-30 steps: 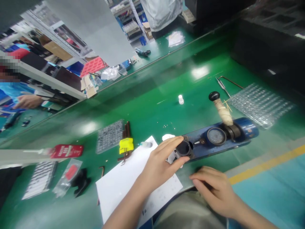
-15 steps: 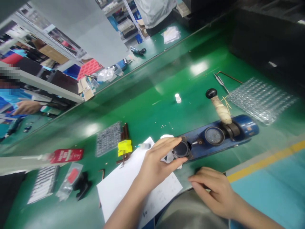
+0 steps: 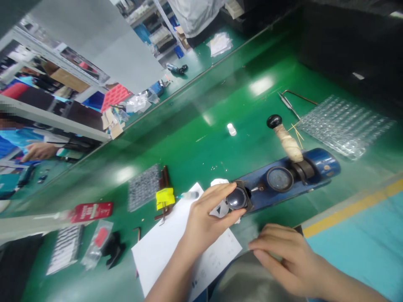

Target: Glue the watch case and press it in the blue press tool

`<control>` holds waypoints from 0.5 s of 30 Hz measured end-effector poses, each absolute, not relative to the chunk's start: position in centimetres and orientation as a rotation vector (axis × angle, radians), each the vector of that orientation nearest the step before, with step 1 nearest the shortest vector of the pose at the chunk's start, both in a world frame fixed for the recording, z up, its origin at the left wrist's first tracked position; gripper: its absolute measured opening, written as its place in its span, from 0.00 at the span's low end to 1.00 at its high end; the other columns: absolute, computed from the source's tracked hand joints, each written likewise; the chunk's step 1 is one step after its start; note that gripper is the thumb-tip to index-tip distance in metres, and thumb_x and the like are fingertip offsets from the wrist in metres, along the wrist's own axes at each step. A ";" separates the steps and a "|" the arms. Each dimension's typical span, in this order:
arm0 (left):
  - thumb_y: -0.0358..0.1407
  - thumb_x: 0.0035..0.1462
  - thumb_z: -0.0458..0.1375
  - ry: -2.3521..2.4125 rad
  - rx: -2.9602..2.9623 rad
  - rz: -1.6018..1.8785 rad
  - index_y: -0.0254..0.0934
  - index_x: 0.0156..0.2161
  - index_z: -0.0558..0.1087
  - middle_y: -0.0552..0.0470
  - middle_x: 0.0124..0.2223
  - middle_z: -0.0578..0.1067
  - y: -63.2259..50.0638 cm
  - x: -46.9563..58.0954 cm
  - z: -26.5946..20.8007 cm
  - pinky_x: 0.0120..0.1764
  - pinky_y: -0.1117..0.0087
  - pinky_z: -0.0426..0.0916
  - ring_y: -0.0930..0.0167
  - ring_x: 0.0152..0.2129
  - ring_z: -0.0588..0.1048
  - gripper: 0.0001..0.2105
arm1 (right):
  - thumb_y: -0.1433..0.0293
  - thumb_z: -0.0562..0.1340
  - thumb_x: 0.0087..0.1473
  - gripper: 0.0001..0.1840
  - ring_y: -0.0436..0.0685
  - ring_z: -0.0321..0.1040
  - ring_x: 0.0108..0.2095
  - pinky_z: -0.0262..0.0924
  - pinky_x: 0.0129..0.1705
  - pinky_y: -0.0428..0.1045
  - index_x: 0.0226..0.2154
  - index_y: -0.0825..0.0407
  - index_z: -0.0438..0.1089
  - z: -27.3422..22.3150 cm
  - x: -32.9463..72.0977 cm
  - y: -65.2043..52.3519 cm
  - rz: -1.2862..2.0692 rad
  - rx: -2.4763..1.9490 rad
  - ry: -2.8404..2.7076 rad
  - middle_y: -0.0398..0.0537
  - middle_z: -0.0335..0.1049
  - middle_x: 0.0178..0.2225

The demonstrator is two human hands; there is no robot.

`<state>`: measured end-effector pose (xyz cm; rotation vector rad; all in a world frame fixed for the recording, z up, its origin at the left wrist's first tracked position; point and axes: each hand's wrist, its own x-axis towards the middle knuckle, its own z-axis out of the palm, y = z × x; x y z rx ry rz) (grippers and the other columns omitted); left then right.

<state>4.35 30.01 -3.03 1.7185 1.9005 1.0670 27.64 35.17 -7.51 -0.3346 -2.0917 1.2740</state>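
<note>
My left hand (image 3: 206, 216) spans a dark, glossy round part (image 3: 236, 198) between thumb and fingers. That part sits in a dark angular holder at the left end of a blue bench tool (image 3: 261, 197) with a round dish and a wrapped lever (image 3: 289, 144) topped by a black knob. Below the tool, by the table's front edge, my right hand (image 3: 283, 256) is closed, thumb against curled fingers; whatever is in it is hidden. White crumpled tissue (image 3: 220, 182) lies behind my left fingers. A white paper sheet (image 3: 163, 251) extends under my left forearm.
Hex keys with a yellow tag (image 3: 165, 198) and a clear tray (image 3: 145, 186) lie left of the paper. A red bottle (image 3: 92, 212) is farther left. At right lies a clear plastic tray (image 3: 346, 126). A small white cap (image 3: 231, 129) stands mid-table. Another person's hand (image 3: 40, 151) shows far left.
The view has shifted slightly. The round part's face now catches a bright reflection, as if tilted a little. Both hands keep nearly the same places.
</note>
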 end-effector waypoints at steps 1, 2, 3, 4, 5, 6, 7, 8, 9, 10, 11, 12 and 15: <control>0.35 0.56 0.75 1.909 1.704 1.067 0.46 0.59 0.79 0.47 0.54 0.84 30.0 4.4 -3.1 0.55 0.57 0.81 0.61 0.51 0.83 0.26 | 0.73 0.58 0.70 0.11 0.54 0.75 0.30 0.72 0.32 0.50 0.47 0.49 0.76 -6.4 28.3 35.9 1.180 -0.330 -2.114 0.46 0.79 0.32; 0.35 0.56 0.75 1.913 1.695 1.064 0.46 0.59 0.79 0.47 0.54 0.84 29.9 4.4 -3.1 0.55 0.56 0.81 0.60 0.50 0.83 0.26 | 0.72 0.59 0.70 0.11 0.55 0.77 0.32 0.74 0.34 0.49 0.49 0.48 0.75 -5.0 28.9 37.1 1.044 -0.344 -2.135 0.47 0.81 0.34; 0.35 0.56 0.75 1.915 1.689 1.057 0.45 0.59 0.80 0.47 0.54 0.84 29.9 4.4 -3.1 0.54 0.56 0.81 0.60 0.50 0.83 0.25 | 0.71 0.60 0.70 0.10 0.55 0.79 0.34 0.75 0.36 0.49 0.49 0.47 0.76 -3.5 29.4 38.6 0.870 -0.406 -2.138 0.47 0.82 0.36; 0.36 0.56 0.75 1.921 1.686 1.049 0.44 0.58 0.80 0.46 0.53 0.84 29.9 4.4 -3.2 0.54 0.56 0.81 0.59 0.50 0.83 0.24 | 0.70 0.60 0.71 0.10 0.53 0.79 0.35 0.75 0.38 0.47 0.48 0.45 0.77 -1.9 29.6 40.5 0.698 -0.502 -2.121 0.46 0.83 0.37; 0.37 0.56 0.75 1.931 1.687 1.042 0.44 0.58 0.80 0.46 0.53 0.84 29.9 4.3 -3.2 0.55 0.56 0.81 0.59 0.50 0.84 0.24 | 0.68 0.60 0.71 0.11 0.52 0.80 0.37 0.75 0.38 0.46 0.46 0.44 0.79 -0.5 29.5 42.7 0.551 -0.625 -2.093 0.45 0.84 0.38; 0.37 0.56 0.75 1.944 1.693 1.036 0.43 0.57 0.81 0.45 0.53 0.84 29.9 4.3 -3.2 0.55 0.56 0.81 0.59 0.50 0.84 0.23 | 0.65 0.60 0.71 0.12 0.52 0.81 0.39 0.73 0.37 0.46 0.46 0.45 0.81 0.7 29.0 45.1 0.442 -0.766 -2.064 0.44 0.84 0.40; 0.38 0.56 0.74 1.959 1.702 1.030 0.43 0.57 0.81 0.45 0.52 0.84 29.9 4.2 -3.3 0.56 0.56 0.81 0.59 0.50 0.84 0.23 | 0.61 0.59 0.72 0.17 0.53 0.82 0.41 0.71 0.37 0.46 0.43 0.48 0.82 1.6 28.3 47.7 0.436 -0.899 -2.045 0.46 0.84 0.42; 0.39 0.56 0.74 1.969 1.714 1.020 0.43 0.56 0.81 0.45 0.52 0.85 29.9 4.1 -3.3 0.56 0.56 0.80 0.59 0.50 0.84 0.22 | 0.54 0.56 0.72 0.26 0.53 0.82 0.41 0.69 0.36 0.45 0.40 0.55 0.82 2.1 27.2 50.3 0.513 -0.941 -2.109 0.49 0.83 0.45; 0.39 0.56 0.74 1.974 1.729 1.010 0.43 0.56 0.81 0.45 0.52 0.85 29.9 4.0 -3.2 0.56 0.57 0.80 0.59 0.50 0.84 0.22 | 0.49 0.51 0.70 0.37 0.55 0.82 0.43 0.65 0.36 0.45 0.40 0.65 0.81 2.3 26.1 52.7 0.588 -0.951 -2.210 0.52 0.82 0.46; 0.39 0.57 0.74 1.977 1.748 0.999 0.43 0.56 0.81 0.45 0.52 0.85 29.9 3.9 -3.2 0.56 0.57 0.80 0.59 0.50 0.84 0.22 | 0.45 0.48 0.65 0.44 0.57 0.81 0.44 0.62 0.36 0.45 0.42 0.71 0.79 2.2 24.9 54.9 0.623 -0.951 -2.321 0.52 0.81 0.45; 0.39 0.57 0.74 1.980 1.765 0.986 0.43 0.56 0.81 0.45 0.52 0.85 30.0 3.9 -3.2 0.56 0.57 0.80 0.59 0.50 0.84 0.22 | 0.43 0.54 0.61 0.43 0.59 0.82 0.42 0.63 0.35 0.45 0.46 0.68 0.79 1.8 23.8 56.7 0.616 -0.992 -2.363 0.49 0.83 0.38; 0.39 0.57 0.74 1.984 1.782 0.973 0.43 0.56 0.81 0.45 0.52 0.84 30.0 3.8 -3.1 0.56 0.57 0.80 0.59 0.50 0.84 0.22 | 0.43 0.57 0.60 0.40 0.60 0.82 0.42 0.64 0.36 0.46 0.48 0.65 0.80 1.4 22.8 58.0 0.645 -1.005 -2.432 0.45 0.82 0.33; 0.38 0.57 0.74 1.983 1.826 0.954 0.44 0.57 0.81 0.45 0.53 0.84 29.9 3.6 -3.0 0.56 0.57 0.80 0.58 0.50 0.84 0.22 | 0.44 0.56 0.63 0.36 0.58 0.82 0.40 0.64 0.37 0.46 0.39 0.59 0.83 0.3 21.3 59.1 0.693 -0.925 -2.524 0.40 0.79 0.26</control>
